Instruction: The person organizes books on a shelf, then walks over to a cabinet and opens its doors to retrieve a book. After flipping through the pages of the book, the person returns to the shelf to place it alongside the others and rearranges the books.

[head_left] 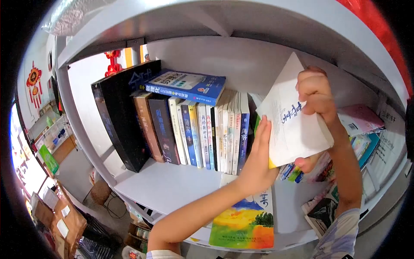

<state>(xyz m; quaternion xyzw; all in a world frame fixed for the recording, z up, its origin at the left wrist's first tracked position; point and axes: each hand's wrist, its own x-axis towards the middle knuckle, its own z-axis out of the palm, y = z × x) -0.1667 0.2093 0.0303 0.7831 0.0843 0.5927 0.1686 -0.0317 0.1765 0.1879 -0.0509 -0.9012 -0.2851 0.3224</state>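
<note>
In front of the shelf I hold up an open paperback book [293,129] whose white page has blue brush-style characters. My left hand [258,166] grips it at the lower left, fingertips pointing up along its edge. A fingertip also shows at the book's lower right. My right hand [317,93] is curled over the upper right edge of the pages. Below the held book, a paperback with a bright painted landscape cover [243,224] lies at the shelf's front edge, partly hidden by my left forearm.
Several upright books [211,134] line the shelf, with a blue book [187,84] flat on top and a large black book [120,116] at the left end. More books and magazines [360,125] are piled at the right. A cardboard box [64,220] stands lower left.
</note>
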